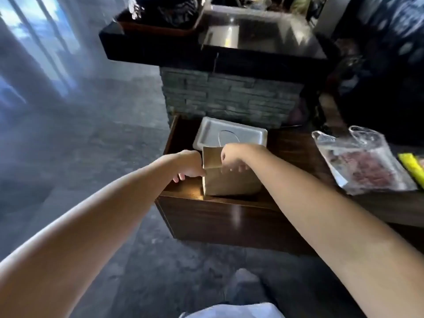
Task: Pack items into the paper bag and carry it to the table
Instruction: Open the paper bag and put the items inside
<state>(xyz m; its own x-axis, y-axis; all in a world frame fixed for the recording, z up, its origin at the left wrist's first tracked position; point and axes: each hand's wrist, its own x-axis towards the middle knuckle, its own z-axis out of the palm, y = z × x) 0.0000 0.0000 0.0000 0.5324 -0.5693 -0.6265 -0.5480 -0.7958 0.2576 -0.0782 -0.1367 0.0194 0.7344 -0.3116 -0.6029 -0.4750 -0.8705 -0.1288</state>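
Note:
A brown paper bag stands upright on a dark wooden counter. My left hand grips the bag's left top edge, fingers curled down its side. My right hand reaches over the top from the right and pinches the bag's front rim, with its fingertips inside the opening. A thin handle loop rises behind the bag. What is inside the bag is hidden.
A white lidded food container lies right behind the bag. A clear plastic bag with reddish contents lies on the counter to the right, next to a yellow item. A stone-clad pillar with a black top stands behind.

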